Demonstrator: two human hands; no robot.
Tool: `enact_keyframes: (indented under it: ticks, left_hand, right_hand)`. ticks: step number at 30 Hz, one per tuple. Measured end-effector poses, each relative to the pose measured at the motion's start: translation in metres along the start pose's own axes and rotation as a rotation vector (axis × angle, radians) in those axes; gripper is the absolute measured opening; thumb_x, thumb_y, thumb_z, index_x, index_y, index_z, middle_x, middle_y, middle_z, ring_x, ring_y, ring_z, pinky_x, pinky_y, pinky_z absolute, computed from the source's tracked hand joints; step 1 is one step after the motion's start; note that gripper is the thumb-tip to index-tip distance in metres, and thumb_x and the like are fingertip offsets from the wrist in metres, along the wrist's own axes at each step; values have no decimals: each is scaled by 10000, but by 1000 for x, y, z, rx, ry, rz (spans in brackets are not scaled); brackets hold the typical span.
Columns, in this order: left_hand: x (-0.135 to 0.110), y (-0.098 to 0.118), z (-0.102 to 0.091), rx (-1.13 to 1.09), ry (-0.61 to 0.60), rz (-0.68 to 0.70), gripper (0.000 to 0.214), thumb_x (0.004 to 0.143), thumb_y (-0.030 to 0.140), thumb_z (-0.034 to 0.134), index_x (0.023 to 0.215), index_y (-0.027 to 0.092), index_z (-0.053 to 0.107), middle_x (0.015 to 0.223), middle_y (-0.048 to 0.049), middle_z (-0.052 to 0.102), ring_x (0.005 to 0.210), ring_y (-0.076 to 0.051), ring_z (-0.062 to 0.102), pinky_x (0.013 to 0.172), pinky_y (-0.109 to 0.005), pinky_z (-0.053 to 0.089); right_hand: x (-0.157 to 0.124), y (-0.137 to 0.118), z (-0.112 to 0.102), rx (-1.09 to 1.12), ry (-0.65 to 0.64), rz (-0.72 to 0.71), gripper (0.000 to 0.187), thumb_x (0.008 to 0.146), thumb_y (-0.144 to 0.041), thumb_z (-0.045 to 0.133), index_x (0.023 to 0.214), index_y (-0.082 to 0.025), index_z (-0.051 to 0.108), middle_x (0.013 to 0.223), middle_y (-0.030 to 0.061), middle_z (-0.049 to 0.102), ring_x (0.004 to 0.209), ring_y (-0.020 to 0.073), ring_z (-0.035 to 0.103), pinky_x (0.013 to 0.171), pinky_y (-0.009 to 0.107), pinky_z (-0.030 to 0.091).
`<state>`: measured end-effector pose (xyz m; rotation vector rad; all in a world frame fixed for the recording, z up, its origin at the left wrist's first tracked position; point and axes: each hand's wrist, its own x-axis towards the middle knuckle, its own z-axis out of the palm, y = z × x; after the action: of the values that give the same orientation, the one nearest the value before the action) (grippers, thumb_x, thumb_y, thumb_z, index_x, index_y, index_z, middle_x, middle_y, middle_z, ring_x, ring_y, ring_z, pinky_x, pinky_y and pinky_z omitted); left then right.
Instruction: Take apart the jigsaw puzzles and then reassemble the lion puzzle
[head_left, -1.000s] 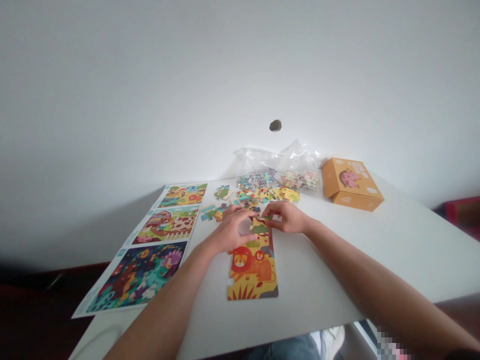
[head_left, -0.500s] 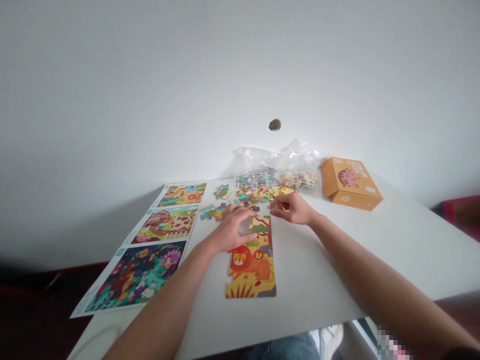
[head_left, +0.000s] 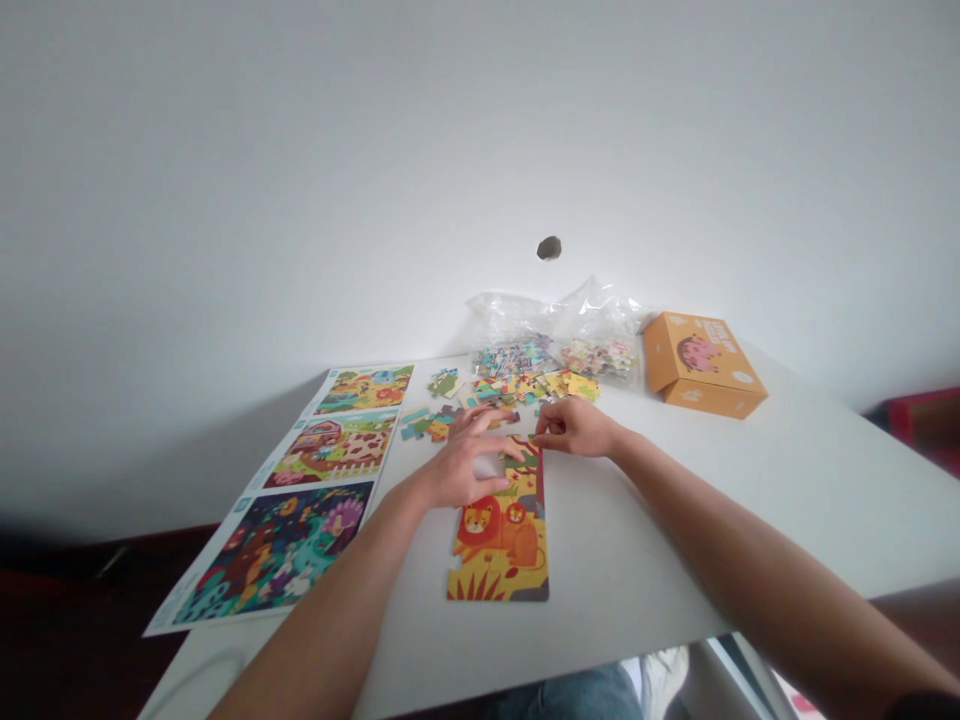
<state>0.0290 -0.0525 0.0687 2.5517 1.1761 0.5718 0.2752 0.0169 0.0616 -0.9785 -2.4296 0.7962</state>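
A partly joined jigsaw puzzle (head_left: 501,555), with lions on yellow ground, lies flat on the white table (head_left: 600,580). My left hand (head_left: 461,465) spans the upper left of it, fingers apart, the thumb and a fingertip resting on or just over its surface. At the top right corner my right hand (head_left: 576,428) has thumb and forefinger pinched together on the edge of a puzzle piece, mostly covered by the fingers. Loose puzzle pieces (head_left: 517,388) are heaped just beyond both hands, and a few more (head_left: 427,425) lie left of my left hand.
Along the left lies a sheet with three printed pictures (head_left: 330,450). Clear plastic bags of pieces (head_left: 600,350) rest against the white wall (head_left: 375,200). An orange box (head_left: 705,365) stands at the back right. The table's front edge runs above my knees.
My right hand has come down and slightly left onto the puzzle's top right corner. The puzzle has shifted a little toward me, and my left hand's fingers have spread slightly.
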Motion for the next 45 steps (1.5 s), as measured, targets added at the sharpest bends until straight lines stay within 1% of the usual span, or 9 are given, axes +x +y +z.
enact_keyframes:
  ticks: [5,19,23,27,31,35,39,42,45]
  left_hand:
    - [0,-2,2,-22,3,-1,190,730,293,765,916,332,777,1484,-10,437,1410,-349,295,1139,-645,253]
    - [-2,-5,3,33,-15,0,160,725,343,760,876,297,785,1550,3,356,1441,-366,203,1164,-604,194]
    - [-2,-5,3,27,-10,-21,172,715,340,764,878,289,779,1542,12,372,1447,-351,196,1169,-598,195]
    - [-2,-5,3,13,-5,-19,154,705,315,774,857,295,787,1540,8,366,1440,-371,208,1169,-603,210]
    - [-2,-6,3,19,-19,-17,148,725,322,758,870,310,788,1535,16,355,1449,-373,186,1178,-589,205]
    - [-2,-6,4,30,-39,-25,143,731,315,752,869,314,790,1535,19,342,1445,-370,176,1181,-570,206]
    - [-2,-6,4,24,-42,-24,160,737,313,746,891,325,788,1533,23,340,1441,-374,178,1182,-574,196]
    - [-2,-6,4,18,-44,-32,163,731,307,750,889,327,788,1536,26,338,1444,-370,172,1182,-581,188]
    - [-2,-6,4,11,-46,-36,155,734,314,745,883,324,788,1542,25,333,1449,-366,162,1179,-587,184]
  right_hand:
    - [1,0,1,-53,-8,7,174,785,-341,699,761,-171,721,587,-21,576,536,82,453,541,220,292]
    - [0,-6,1,-151,17,-3,153,782,-320,684,817,-189,755,601,-11,579,553,98,472,564,235,307]
    - [-1,-5,-1,-128,42,-18,167,767,-219,624,873,-184,748,573,-23,550,534,100,456,571,233,323]
    - [-5,-8,-5,-49,54,-65,301,712,-117,550,947,-172,729,523,-58,462,493,91,388,550,225,317]
    - [-8,-12,-6,69,-49,-97,477,656,-79,497,1074,-176,705,487,-95,323,455,83,303,497,216,269]
    - [-8,-12,-5,65,-240,-66,469,608,-76,493,990,-163,750,488,-88,347,447,73,323,469,208,254]
    - [-8,-13,-5,116,-222,-70,526,619,-80,490,1079,-155,735,483,-99,302,444,69,286,459,205,248]
    - [-8,-13,-4,96,-250,-75,517,613,-81,496,1054,-156,755,488,-90,339,445,67,308,453,204,253]
    - [-8,-13,-4,73,-207,-96,534,612,-79,500,1074,-162,754,501,-84,367,454,66,332,463,200,270]
